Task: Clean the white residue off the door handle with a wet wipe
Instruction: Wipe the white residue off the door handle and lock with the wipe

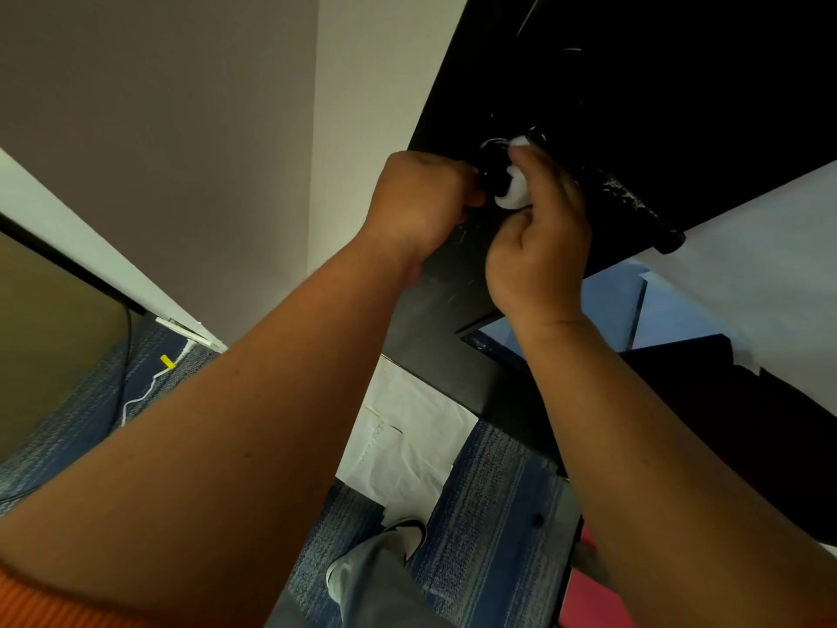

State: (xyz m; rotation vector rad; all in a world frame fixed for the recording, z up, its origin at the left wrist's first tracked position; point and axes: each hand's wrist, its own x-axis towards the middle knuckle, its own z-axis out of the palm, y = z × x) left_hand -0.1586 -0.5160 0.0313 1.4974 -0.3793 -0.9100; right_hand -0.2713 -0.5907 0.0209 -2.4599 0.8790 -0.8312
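**Both hands at the door handle, wipe pressed to its base**

Black door (679, 83) at the upper right, scuffed with pale scratches. Black lever door handle (634, 204) mounted near the door's left edge, running down and to the right, its free end close to the door's lower edge. White residue (627, 192) speckled along the lever's middle — still plainly there.

Left hand (419, 199) closed in a fist-like grip at the handle's base, against the door's left edge; whether around the neck of the handle or only beside it, cannot tell. Right hand (539, 247) just beside it, fingers curled, grip narrow and pinched on a bunched white wet wipe (512, 190), pressed to the round base of the handle. A bit of wipe also visible above the fingertips.

Below — blue striped carpet (489, 514), a white paper sheet (407, 441) lying on it by the door's bottom corner, a shoe (410, 534) and grey trouser leg. White cable (149, 392) with a yellow tag on the carpet by the left wall.
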